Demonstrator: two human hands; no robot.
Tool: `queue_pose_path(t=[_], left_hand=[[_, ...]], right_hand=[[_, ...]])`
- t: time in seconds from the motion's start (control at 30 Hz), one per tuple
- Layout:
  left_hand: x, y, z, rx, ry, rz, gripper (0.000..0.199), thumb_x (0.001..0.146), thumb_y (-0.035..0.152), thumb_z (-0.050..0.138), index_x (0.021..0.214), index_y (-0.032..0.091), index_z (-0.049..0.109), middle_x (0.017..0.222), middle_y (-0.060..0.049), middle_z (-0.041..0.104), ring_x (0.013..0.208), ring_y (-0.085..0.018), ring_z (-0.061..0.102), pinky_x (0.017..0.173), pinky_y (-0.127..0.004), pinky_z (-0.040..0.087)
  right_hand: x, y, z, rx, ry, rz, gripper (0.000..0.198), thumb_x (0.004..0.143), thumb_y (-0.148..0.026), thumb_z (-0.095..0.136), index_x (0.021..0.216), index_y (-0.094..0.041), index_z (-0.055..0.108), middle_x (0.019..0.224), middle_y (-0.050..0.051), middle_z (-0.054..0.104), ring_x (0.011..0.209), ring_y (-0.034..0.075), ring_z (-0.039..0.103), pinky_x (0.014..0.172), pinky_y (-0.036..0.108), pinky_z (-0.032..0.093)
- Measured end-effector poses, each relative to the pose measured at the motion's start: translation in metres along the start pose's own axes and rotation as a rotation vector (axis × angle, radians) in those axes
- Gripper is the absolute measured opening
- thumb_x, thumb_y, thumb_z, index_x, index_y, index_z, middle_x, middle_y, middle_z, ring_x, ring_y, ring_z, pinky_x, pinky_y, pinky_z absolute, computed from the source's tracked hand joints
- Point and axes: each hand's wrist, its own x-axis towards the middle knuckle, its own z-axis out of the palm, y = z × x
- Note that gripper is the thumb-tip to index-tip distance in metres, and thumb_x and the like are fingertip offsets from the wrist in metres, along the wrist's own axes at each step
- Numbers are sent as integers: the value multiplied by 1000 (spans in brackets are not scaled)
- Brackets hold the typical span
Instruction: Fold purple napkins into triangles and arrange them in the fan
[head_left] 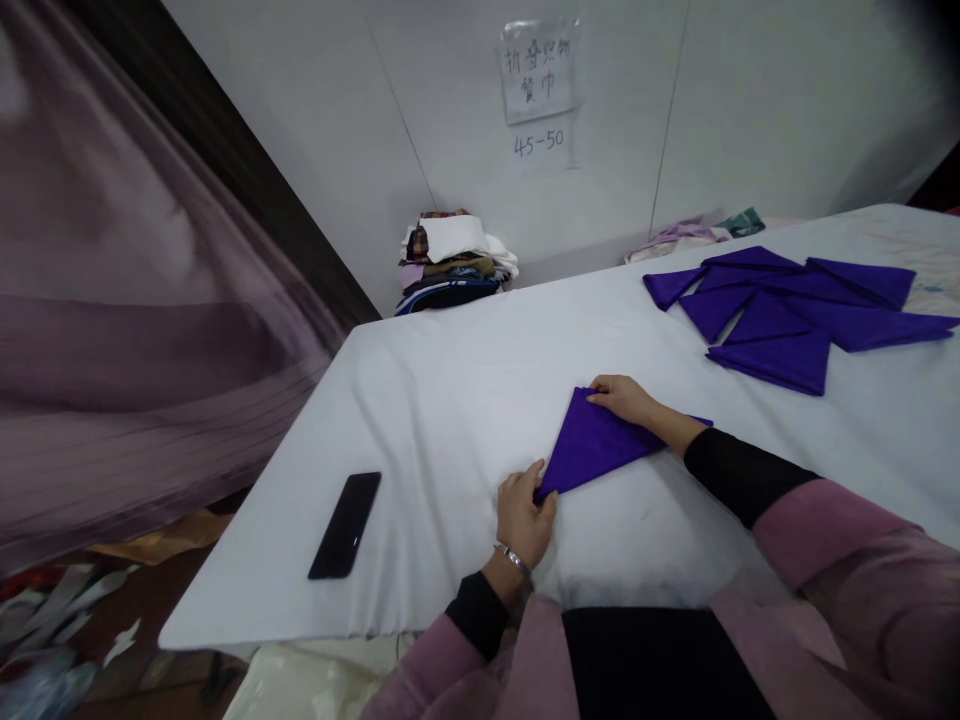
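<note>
A purple cloth napkin (pixel 600 440), folded into a triangle, lies flat on the white-covered table (pixel 450 400) in front of me. My left hand (pixel 526 510), with a silver bracelet at the wrist, pinches the napkin's near left corner between thumb and fingers. At the far corner my right hand (pixel 624 398) has its fingers closed on the folded edge, and its forearm crosses over the cloth. Part of the napkin's right side is hidden beneath that arm.
Several folded purple napkins (pixel 780 350) overlap at the right back. A black phone (pixel 345 525) lies on the left. Stacked clothes (pixel 454 260) stand beyond the far edge by the wall, where a handwritten sign (pixel 538 75) hangs. A mauve curtain (pixel 150 300) borders the left.
</note>
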Motion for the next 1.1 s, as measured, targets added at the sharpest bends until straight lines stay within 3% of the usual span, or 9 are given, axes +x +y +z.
queue_pose_path(t=[0.4,0.6,1.1], left_hand=[[-4,-2,-7,-9,10,-46,42,75,14,57,117,21,53,86,-1,63,87,-20,54,85,-40,41],[-4,-1,-9,14,4,-45,35,76,15,57,111,21,56,84,-1,64,86,-20,55,84,-40,41],[-4,0,-9,24,30,-46,29,77,17,58,105,20,58,81,-1,63,84,-19,55,82,-38,41]], right_hand=[[1,-4,5,-155,22,23,13,76,-32,61,85,-24,65,81,1,68,75,18,59,61,26,39],[2,-4,6,-204,20,9,24,76,-35,63,97,-24,63,93,4,68,83,20,61,65,27,41],[2,-2,9,-176,72,16,27,77,-36,61,101,-23,61,83,2,67,73,18,59,60,27,38]])
